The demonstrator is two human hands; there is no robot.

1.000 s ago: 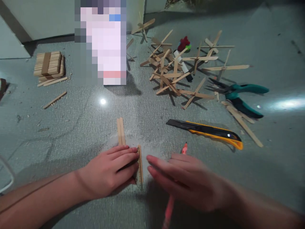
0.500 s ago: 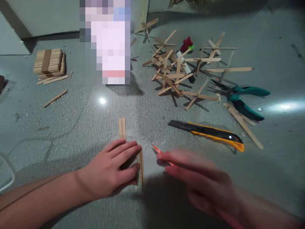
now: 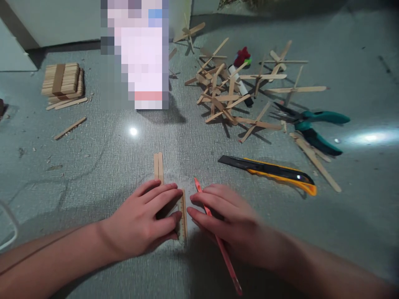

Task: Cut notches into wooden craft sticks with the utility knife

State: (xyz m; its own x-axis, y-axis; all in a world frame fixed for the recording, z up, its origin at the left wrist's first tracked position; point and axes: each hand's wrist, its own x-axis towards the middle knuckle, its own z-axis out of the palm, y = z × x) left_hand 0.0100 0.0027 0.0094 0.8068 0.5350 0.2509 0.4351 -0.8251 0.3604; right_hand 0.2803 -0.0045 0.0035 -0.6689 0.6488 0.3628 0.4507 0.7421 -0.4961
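My left hand [image 3: 149, 220] presses down on two craft sticks [image 3: 158, 166], which lie side by side and stick out past its fingertips. Under and beside its thumb is a small ruler [image 3: 183, 220] with fine markings along its edge; the rest is hidden by the hand. My right hand [image 3: 226, 214] is just right of the ruler, with a slim red pen [image 3: 225, 255] between its fingers. The pen's pointed tip faces away from me, above the surface or touching it; I cannot tell which.
A yellow and black utility knife [image 3: 271, 170] lies right of my hands, with teal-handled pliers [image 3: 324, 118] behind it. Several crossed stick pieces [image 3: 224, 97] cluster at the back right around a white tube [image 3: 239, 83]. At the back left sits a banded stick bundle [image 3: 60, 79].
My right hand has moved left toward the ruler, and the pen has turned so that its full length shows. My left hand stays in place on the sticks.
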